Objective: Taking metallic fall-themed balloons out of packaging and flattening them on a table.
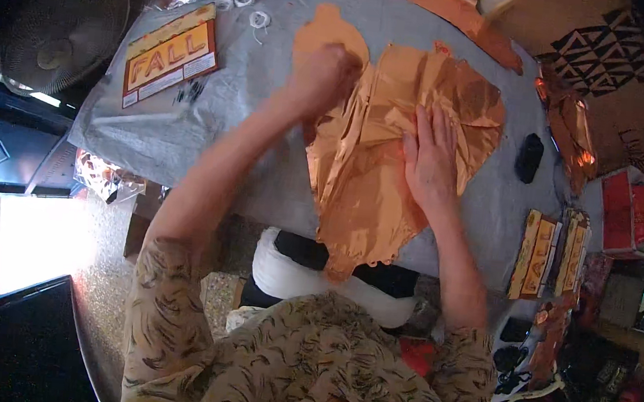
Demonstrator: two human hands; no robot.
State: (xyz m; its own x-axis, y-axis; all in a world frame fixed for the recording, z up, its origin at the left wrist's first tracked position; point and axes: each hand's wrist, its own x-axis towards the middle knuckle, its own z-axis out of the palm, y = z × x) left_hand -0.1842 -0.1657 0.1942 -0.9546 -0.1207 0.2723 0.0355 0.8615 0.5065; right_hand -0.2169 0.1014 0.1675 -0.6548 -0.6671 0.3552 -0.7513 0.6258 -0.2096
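A crumpled copper-coloured foil balloon [377, 160] lies flat on a grey table [188, 132], its lower end hanging over the near edge. My right hand [430, 159] presses flat on its right half, fingers spread. My left hand [321, 78] is closed in a fist on the foil's upper left edge, gripping it where a rounded lobe of foil sticks out toward the back.
A flat yellow and red printed package [171, 53] lies at the table's left, with small white rings [259, 18] behind it. More copper foil pieces [569, 125] lie at the back and right. A black object [529, 157] and similar packages [550, 256] sit right. A fan [61, 28] stands far left.
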